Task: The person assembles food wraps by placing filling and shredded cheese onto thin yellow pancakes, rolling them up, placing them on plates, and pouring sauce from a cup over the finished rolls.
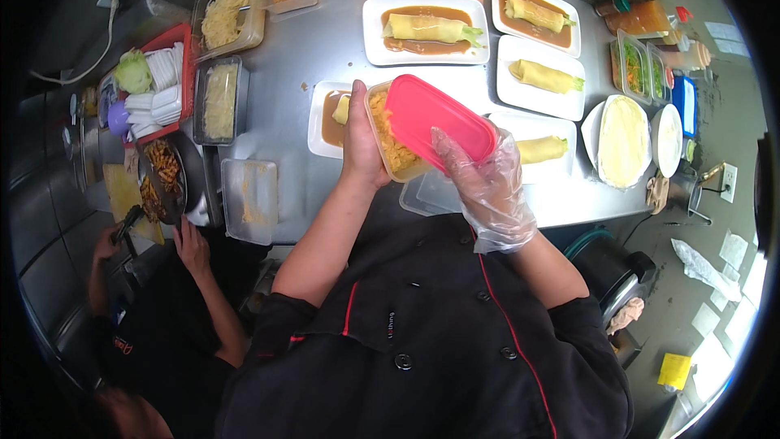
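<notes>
My bare left hand (362, 145) grips the side of a clear plastic container (408, 172) filled with orange-yellow shredded food (393, 145). A red lid (435, 114) lies slanted over that container, leaving one side of the food uncovered. My right hand (494, 187), in a clear plastic glove, has its fingers and thumb closed on the lid's near right end. Behind my left hand, a white plate (317, 123) with brown sauce and a roll is partly hidden. Another clear lid or container (422, 195) lies beneath my hands, mostly covered.
Several white plates (374, 53) hold yellow rolls (431, 28), some in brown sauce. Tubs of shredded food (227, 20) stand far left, sauce bottles (642, 18) far right. A round plate (621, 142) holds flat yellow wraps. At left, a co-worker's hand (191, 245) is by a pan (191, 175).
</notes>
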A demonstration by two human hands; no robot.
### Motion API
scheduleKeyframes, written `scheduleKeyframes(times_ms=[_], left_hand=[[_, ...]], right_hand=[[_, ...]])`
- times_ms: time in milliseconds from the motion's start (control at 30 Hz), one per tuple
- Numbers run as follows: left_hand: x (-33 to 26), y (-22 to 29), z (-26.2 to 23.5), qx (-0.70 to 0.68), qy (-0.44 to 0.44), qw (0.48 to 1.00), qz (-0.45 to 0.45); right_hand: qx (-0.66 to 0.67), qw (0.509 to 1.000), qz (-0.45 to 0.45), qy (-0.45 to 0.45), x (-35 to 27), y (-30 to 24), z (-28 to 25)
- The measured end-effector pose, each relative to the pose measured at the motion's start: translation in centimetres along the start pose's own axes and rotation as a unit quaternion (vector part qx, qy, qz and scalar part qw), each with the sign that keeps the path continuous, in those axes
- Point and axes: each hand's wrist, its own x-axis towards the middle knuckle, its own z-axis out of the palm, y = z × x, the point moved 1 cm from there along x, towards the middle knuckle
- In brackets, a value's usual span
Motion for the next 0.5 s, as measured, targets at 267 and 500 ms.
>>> scheduleKeyframes(times_ms=[267, 500], left_hand=[[3.2, -0.5, 3.0, 0.065, 0.047, 0.997, -0.01], [8.5, -2.9, 4.8, 0.137, -0.078, 0.98, -0.122]], right_hand=[[0.198, 0.969, 0.148, 0.022, 1.9, 0.7, -3.0], [0.054, 0.97, 0.065, 0.226, 8.0, 4.8, -9.9]])
